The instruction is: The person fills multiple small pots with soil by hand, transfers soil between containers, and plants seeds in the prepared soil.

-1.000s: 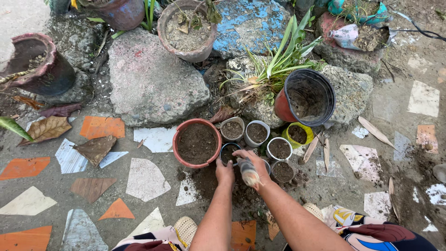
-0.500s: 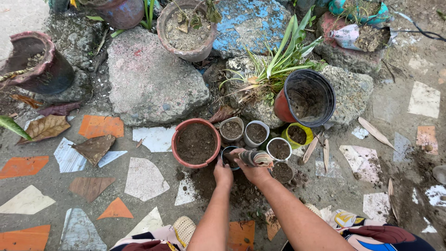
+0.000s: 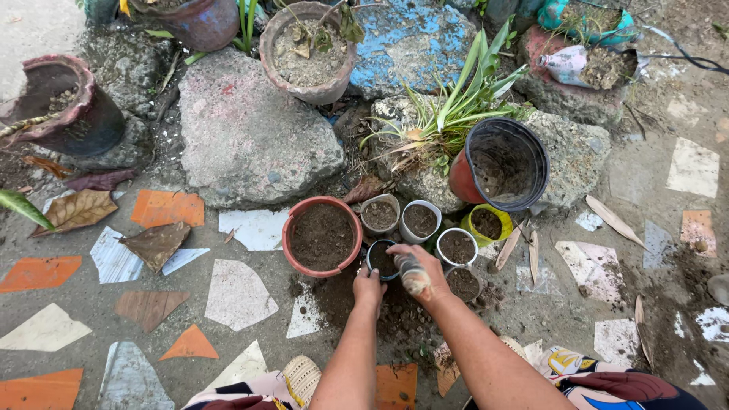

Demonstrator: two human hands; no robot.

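Ground: rough grey concrete yard floor (image 3: 250, 357) set with broken tile pieces in orange, white and brown, dark loose soil spilled before the person's knees.
Right hand: right hand (image 3: 416, 267) closed around a small pale soil-smeared tool or bottle (image 3: 414, 275); what it is exactly cannot be told. Its long axis runs roughly away from the person, toward the cups.
Left hand: left hand (image 3: 369, 287) fingers curled, touching the near rim of a small dark plastic cup filled with soil (image 3: 381, 260); whether it truly grips the cup is hidden.
Key relation: the dark cup lies just ahead of both hands, slightly left of the right hand; the left hand is the nearer and already touches it.
Beside the cup: round terracotta-coloured plastic pot full of dark soil (image 3: 322, 237) just to its left, nearly touching.
Cup cluster: small white and grey cups of soil (image 3: 420, 220) behind and to the right, a yellow cup (image 3: 487, 225) at the far right of the group.
Farther out: black-lined red plastic pot (image 3: 500, 164) tipped on its side, mouth toward the camera, leaning on a rock beside a green strap-leaved plant (image 3: 463, 99).
Background: large grey boulder (image 3: 250, 137), a blue-painted rock (image 3: 414, 42), weathered clay pots along the top edge.
Near edge: woven sandal (image 3: 302, 377) and patterned clothing.
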